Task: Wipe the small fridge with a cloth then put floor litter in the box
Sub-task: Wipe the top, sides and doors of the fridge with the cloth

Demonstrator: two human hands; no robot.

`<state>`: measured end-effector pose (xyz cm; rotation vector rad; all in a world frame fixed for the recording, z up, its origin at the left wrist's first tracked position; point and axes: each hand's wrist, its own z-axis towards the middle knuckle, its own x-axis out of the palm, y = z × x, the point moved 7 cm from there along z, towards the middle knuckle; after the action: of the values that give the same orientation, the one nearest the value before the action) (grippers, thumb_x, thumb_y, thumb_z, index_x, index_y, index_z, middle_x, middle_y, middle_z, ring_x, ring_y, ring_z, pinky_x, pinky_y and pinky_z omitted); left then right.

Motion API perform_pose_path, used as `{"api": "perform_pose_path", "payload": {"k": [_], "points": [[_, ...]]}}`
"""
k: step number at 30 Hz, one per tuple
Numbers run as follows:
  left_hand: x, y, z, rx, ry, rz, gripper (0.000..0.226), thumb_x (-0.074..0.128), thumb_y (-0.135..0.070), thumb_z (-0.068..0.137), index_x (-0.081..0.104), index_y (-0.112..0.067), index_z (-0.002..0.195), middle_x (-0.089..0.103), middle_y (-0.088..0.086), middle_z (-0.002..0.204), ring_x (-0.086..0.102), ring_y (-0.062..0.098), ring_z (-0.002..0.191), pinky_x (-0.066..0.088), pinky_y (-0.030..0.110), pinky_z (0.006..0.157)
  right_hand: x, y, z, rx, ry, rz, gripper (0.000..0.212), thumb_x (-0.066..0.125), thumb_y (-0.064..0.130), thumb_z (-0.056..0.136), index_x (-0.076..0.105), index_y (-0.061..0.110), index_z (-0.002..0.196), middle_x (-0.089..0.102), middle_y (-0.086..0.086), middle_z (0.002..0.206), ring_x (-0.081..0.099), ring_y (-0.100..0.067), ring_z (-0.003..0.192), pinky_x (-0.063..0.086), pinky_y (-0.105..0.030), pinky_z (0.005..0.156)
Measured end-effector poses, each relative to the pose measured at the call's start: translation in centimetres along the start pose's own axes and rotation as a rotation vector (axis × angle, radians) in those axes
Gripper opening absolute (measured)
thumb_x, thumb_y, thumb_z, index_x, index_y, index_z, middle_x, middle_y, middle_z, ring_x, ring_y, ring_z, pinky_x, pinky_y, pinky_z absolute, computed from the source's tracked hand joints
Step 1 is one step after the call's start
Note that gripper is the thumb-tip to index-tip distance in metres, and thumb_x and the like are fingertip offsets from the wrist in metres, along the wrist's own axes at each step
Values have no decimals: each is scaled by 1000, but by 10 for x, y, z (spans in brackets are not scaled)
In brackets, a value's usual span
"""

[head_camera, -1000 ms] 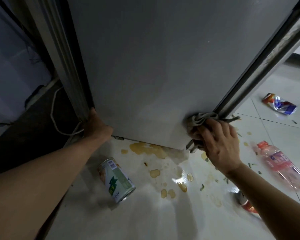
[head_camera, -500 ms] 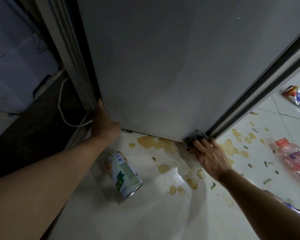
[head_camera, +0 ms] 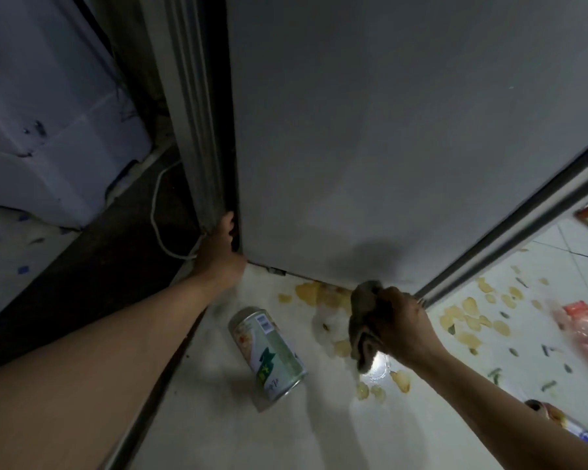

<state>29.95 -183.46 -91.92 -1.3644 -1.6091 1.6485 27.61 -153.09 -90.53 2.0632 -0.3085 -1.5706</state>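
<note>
Two hands: right hand (head_camera: 403, 325) grips the bunched cloth (head_camera: 362, 320) just off the fridge (head_camera: 370, 130) base; left hand (head_camera: 219, 252) curls round its far-left edge.
Cloth: soft, limp, probably damp; hold it bunched.
Can (head_camera: 269, 352): light, likely to roll; grasp round its side.
Floor (head_camera: 218, 418): glossy tile, stained, probably slippery, litter to the right.

A white appliance (head_camera: 48, 106) is seen at the far left, marked with dark specks, standing on a dark strip of floor (head_camera: 82, 259). A white cable (head_camera: 160, 218) is looped down beside it. Pale floor tiles (head_camera: 238, 432) are spread below, blotched with yellowish spill patches (head_camera: 469, 320), and a wet gleam (head_camera: 377, 368) is caught on the tiles.
</note>
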Motion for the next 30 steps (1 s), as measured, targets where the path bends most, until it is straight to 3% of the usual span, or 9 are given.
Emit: {"api": "perform_pose_path", "payload": {"k": [4, 6, 10, 13, 15, 18, 21, 24, 30], "points": [[-22, 9, -4, 12, -10, 34, 80, 54, 16, 77, 24, -12, 145, 36, 10, 149, 39, 25, 135, 35, 45, 110, 39, 70, 6, -29, 160, 234, 15, 55, 9, 89, 53, 17, 101, 59, -2, 94, 61, -18, 79, 50, -27, 63], [-31, 12, -5, -2, 10, 27, 81, 58, 13, 76, 25, -10, 145, 36, 11, 148, 39, 25, 134, 35, 45, 110, 55, 112, 15, -248, 116, 67, 18, 54, 7, 88, 54, 18, 101, 58, -3, 100, 60, -18, 85, 50, -24, 64], [-49, 15, -5, -3, -1, 98, 75, 70, -3, 76, 34, -13, 140, 45, 11, 140, 45, 25, 129, 39, 42, 106, 94, 171, 30, -713, -17, -468, 34, 59, 12, 84, 57, 10, 118, 57, -12, 119, 51, -32, 102, 44, -38, 85], [-63, 17, -3, -5, -38, 219, 67, 71, -15, 78, 38, -20, 137, 50, 9, 136, 48, 24, 125, 42, 40, 104, 120, 190, 34, -960, -103, -800, 26, 69, 18, 76, 68, 15, 102, 65, -5, 104, 60, -24, 88, 50, -33, 73], [-67, 18, -2, -12, -40, 227, 66, 71, -17, 79, 38, -21, 137, 51, 6, 135, 48, 23, 125, 42, 37, 104, 130, 194, 36, -1064, -144, -877, 22, 62, 19, 77, 72, 19, 96, 68, -1, 99, 64, -21, 84, 50, -29, 70], [-67, 20, 0, -25, -22, 261, 66, 65, -10, 82, 35, -22, 140, 46, 5, 140, 44, 21, 129, 40, 36, 106, 148, 182, 47, -1050, -109, -1109, 41, 48, 25, 88, 57, 26, 127, 56, 1, 132, 54, -23, 117, 45, -36, 94], [-61, 18, 1, -5, 3, 287, 64, 59, -2, 83, 35, -19, 140, 45, 5, 140, 44, 21, 129, 40, 34, 105, 168, 167, 60, -996, 11, -1278, 52, 35, 22, 98, 23, 15, 149, 19, -8, 155, 17, -28, 142, 9, -46, 116], [-55, 16, 3, 7, -14, 298, 62, 61, -3, 82, 39, -18, 137, 50, 5, 136, 49, 21, 124, 42, 31, 101, 176, 169, 68, -983, -4, -1465, 57, 29, 23, 100, 8, 12, 151, 1, -11, 158, -4, -31, 145, -22, -50, 102], [-44, 9, 0, 16, -15, 290, 61, 52, 7, 80, 42, -16, 135, 53, 6, 132, 51, 20, 122, 41, 26, 100, 171, 170, 68, -985, -68, -1580, 63, 35, 26, 97, 5, 14, 151, -1, -11, 157, -4, -31, 145, -24, -54, 98]]}}
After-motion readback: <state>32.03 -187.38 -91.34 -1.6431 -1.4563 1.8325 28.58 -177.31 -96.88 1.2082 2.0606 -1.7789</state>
